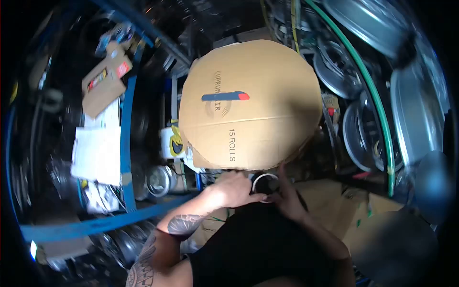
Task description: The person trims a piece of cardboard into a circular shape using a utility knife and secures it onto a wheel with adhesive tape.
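A pale ring-shaped roll (256, 181) with a dark middle is held close in front of my body; it resembles a tape roll, but its kind is not certain. My left hand (232, 189) closes on its left side, thumb along the lower rim. On the opposite side my right hand (289, 197) grips it, its fingers pointing up along the edge. Just beyond both hands lies a large round cardboard sheet (267, 86), printed "15 ROLLS" and bearing a blue and red mark. My hands are near its front edge.
To the left run a blue metal frame (126, 138), white papers (98, 153), a cut cardboard piece (103, 93) and a metallic can-like roll (160, 181). Shiny coils (418, 115) and a green bar (373, 91) stand right. Brown cardboard (330, 203) lies at lower right.
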`<state>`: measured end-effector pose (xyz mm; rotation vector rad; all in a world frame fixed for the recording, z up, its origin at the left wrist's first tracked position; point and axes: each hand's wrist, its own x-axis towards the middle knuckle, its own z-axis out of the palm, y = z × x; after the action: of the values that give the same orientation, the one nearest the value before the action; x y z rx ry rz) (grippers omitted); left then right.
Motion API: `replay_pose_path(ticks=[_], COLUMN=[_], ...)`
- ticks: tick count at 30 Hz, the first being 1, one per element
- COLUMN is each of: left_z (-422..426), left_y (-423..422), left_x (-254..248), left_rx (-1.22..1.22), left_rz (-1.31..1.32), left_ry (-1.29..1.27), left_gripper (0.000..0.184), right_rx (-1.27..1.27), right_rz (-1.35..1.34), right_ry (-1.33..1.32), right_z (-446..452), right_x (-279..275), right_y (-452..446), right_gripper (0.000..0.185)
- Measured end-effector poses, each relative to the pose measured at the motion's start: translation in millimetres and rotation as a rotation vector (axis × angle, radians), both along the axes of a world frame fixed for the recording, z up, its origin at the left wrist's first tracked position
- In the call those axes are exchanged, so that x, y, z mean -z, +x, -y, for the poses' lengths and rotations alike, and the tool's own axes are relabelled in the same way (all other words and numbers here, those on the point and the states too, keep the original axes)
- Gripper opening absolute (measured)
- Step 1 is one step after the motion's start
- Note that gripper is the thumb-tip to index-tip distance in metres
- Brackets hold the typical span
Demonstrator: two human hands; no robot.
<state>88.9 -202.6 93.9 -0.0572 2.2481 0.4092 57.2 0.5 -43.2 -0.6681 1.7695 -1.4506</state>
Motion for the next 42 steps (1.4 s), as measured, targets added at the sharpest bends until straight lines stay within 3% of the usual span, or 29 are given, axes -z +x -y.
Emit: replay_pose_path(ticks=[1,2,3,5,6,8,11,12,13,14,16,17,18,19,21,22,23,25,26,28,30,32,35,37,39,41,42], left_z=[1.6,5.7,7.4,-13.5,-19.1,-32.5,-33.6,-28.7,-22.9,-16.4,-2.2,6.6,13.1,26.1,52.2,70.8,96.1,133.8,158.4,221.5,240.9,226.7,230.2,229.4,239.8,252.9,259.4], left_y=[17.4,36.3,50.5,71.5,73.6,75.7,77.7,78.4,81.0,86.0,102.8,112.6,126.0,150.5,169.0,169.6,172.3,160.0,123.3,84.8,47.4,26.6,23.3,31.7,22.1,5.0,-3.3], left_x=[30.6,59.7,95.4,157.9,158.2,155.0,156.7,158.7,160.9,163.2,145.7,135.3,131.9,160.6,165.3,137.7,137.8,166.0,123.5,220.8,238.5,180.6,183.4,189.5,195.0,197.8,196.6], left_rx=[-0.096,-0.247,-0.440,-1.098,-1.138,-1.266,-1.404,-1.434,-1.391,-1.348,-1.284,-1.346,-1.411,-1.589,-1.943,-2.122,-2.133,-2.240,-2.536,-2.448,-2.444,-2.570,-2.406,-1.856,-1.881,-2.468,-2.434], left_rz=[0.099,0.038,-0.094,-0.523,-0.594,-0.695,-0.648,-0.615,-0.619,-0.618,-0.678,-0.731,-0.775,-0.820,-1.031,-1.188,-1.137,-1.496,-1.570,-1.916,-2.054,-1.978,-1.924,-1.686,-1.671,-1.813,-1.774], left_ry=[0.059,0.303,0.512,1.111,0.951,0.884,0.962,1.006,0.995,0.982,1.004,0.959,0.919,0.905,1.001,1.109,0.878,0.892,1.237,0.739,0.668,1.025,0.818,-0.303,-0.278,0.900,0.880], left_gripper=[0.073,0.075,0.063,0.050,0.046,0.047,0.046,0.045,0.043,0.041,0.039,0.038,0.037,0.036,0.035,0.035,0.036,0.032,0.031,0.030,0.030,0.030,0.038,0.038,0.042,0.049,0.055], right_rx=[-0.039,-0.137,-0.227,-0.479,-0.601,-0.776,-0.757,-0.586,-0.660,-0.602,-0.971,-0.958,-0.935,-0.913,-0.877,-0.865,-0.907,-0.978,-1.000,-1.031,-1.040,-0.967,-1.015,-1.149,-1.264,-1.347,-1.270], right_rz=[-0.133,-0.198,-0.267,-0.213,-0.187,-0.831,-1.211,-1.256,-1.349,-1.373,-1.271,-1.363,-1.382,-1.396,-1.408,-1.402,-1.415,-1.445,-1.444,-1.442,-1.474,-1.376,-1.306,-1.274,-1.220,-1.142,-1.075], right_ry=[-0.002,0.118,0.235,0.413,0.508,0.282,0.474,-0.115,0.044,-0.492,-0.073,0.077,0.016,-0.039,-0.128,-0.165,-0.086,0.060,0.054,0.053,0.091,-0.012,0.010,0.039,0.101,0.185,0.222], right_z=[-0.5,-1.9,0.6,11.5,22.6,62.2,186.8,237.9,305.2,369.3,433.4,442.4,439.8,434.9,427.6,424.9,424.7,431.4,434.9,439.0,447.2,452.3,465.0,476.8,488.8,502.0,507.3], right_x=[7.3,1.9,-8.9,-59.6,-86.8,-130.5,-148.6,-111.5,-124.6,-80.5,-46.8,-25.2,-20.3,-14.9,-15.7,-17.3,-19.2,-25.8,-25.5,-21.8,-15.8,-7.0,-26.9,-42.2,-55.7,-67.6,-72.8], right_y=[0.9,-1.6,-6.2,-35.0,-48.8,-75.5,-90.1,-104.5,-92.4,-100.8,-105.9,-102.4,-99.0,-95.5,-88.8,-85.4,-79.3,-65.7,-66.2,-74.6,-80.7,-91.7,-100.0,-106.7,-116.6,-122.8,-124.4], right_gripper=[0.099,0.100,0.101,0.084,0.077,0.052,0.029,0.028,0.033,0.032,0.034,0.035,0.034,0.034,0.029,0.027,0.026,0.025,0.025,0.027,0.030,0.033,0.043,0.051,0.053,0.051,0.049])
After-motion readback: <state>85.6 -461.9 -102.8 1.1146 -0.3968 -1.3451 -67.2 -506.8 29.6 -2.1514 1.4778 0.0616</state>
